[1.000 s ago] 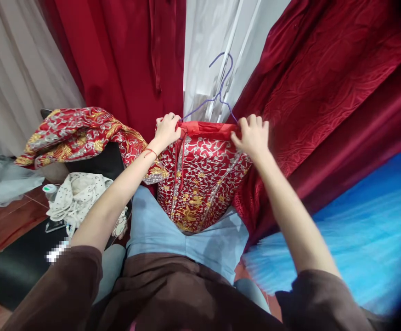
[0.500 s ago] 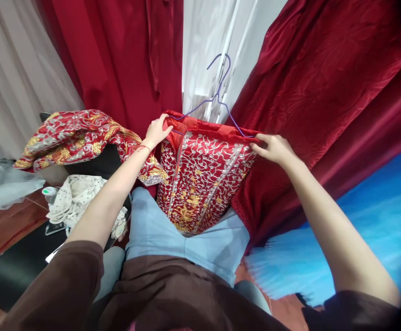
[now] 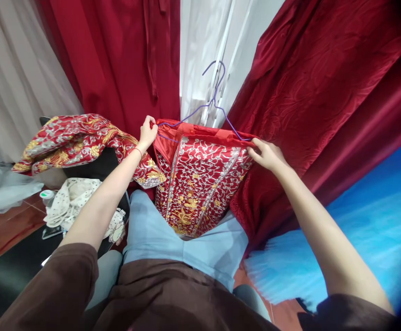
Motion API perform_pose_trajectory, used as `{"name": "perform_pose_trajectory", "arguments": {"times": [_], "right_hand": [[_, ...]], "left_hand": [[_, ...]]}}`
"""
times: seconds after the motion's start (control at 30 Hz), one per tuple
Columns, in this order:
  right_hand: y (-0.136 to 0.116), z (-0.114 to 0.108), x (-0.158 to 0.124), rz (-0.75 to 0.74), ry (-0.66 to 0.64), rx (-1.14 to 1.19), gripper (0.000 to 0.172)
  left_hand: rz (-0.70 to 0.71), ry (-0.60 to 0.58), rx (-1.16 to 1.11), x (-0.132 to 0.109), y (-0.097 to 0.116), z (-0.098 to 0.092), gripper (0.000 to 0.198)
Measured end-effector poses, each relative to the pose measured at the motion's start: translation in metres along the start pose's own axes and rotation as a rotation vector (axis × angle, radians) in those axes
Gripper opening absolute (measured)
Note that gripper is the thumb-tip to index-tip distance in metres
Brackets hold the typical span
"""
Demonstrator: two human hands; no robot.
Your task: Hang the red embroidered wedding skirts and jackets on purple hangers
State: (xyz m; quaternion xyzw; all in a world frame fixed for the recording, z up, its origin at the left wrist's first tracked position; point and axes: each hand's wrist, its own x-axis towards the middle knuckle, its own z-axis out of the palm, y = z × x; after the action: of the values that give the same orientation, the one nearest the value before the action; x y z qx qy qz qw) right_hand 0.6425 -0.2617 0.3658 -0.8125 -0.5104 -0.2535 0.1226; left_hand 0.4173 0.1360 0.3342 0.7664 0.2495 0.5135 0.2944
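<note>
Left grip (image 3: 148,133), right grip (image 3: 268,154) — wider apart along the waistband (image 3: 205,132) than before.

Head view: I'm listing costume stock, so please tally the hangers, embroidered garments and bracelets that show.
Hanger: 1
Embroidered garments: 2 (held garment, draped garment)
Bracelet: 1
Total: 4
</note>
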Motion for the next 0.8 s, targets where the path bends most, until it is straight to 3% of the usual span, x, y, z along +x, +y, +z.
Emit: {"name": "perform_pose_trajectory", "arguments": {"times": [0.13,0.23,0.3,0.37,0.53,0.67,0.8], "right_hand": [[0.006,0.003,0.002,0.006,0.026,0.101,0.028],[0.013,0.008,0.001,0.018,0.004,0.182,0.032],[0.016,0.012,-0.003,0.031,-0.037,0.214,0.034],[0.018,0.015,-0.011,0.041,-0.066,0.230,0.036],[0.014,0.009,-0.041,0.087,-0.038,0.243,0.040],[-0.004,-0.007,-0.065,0.198,-0.059,0.271,0.042],[-0.045,-0.022,-0.087,0.253,-0.012,0.324,0.037]], "left_hand": [[-0.284,-0.110,-0.262,0.007,0.001,-0.007,0.013],[-0.545,-0.370,-0.462,0.000,0.005,-0.008,0.015],[-0.590,-0.508,-0.512,-0.011,0.008,-0.004,0.016],[-0.557,-0.535,-0.499,-0.024,0.008,0.004,0.018],[-0.363,-0.327,-0.187,-0.049,0.011,0.010,0.033],[-0.104,-0.379,0.304,-0.059,0.026,-0.009,0.049],[0.028,-0.407,0.661,-0.078,0.059,-0.034,0.038]]}}
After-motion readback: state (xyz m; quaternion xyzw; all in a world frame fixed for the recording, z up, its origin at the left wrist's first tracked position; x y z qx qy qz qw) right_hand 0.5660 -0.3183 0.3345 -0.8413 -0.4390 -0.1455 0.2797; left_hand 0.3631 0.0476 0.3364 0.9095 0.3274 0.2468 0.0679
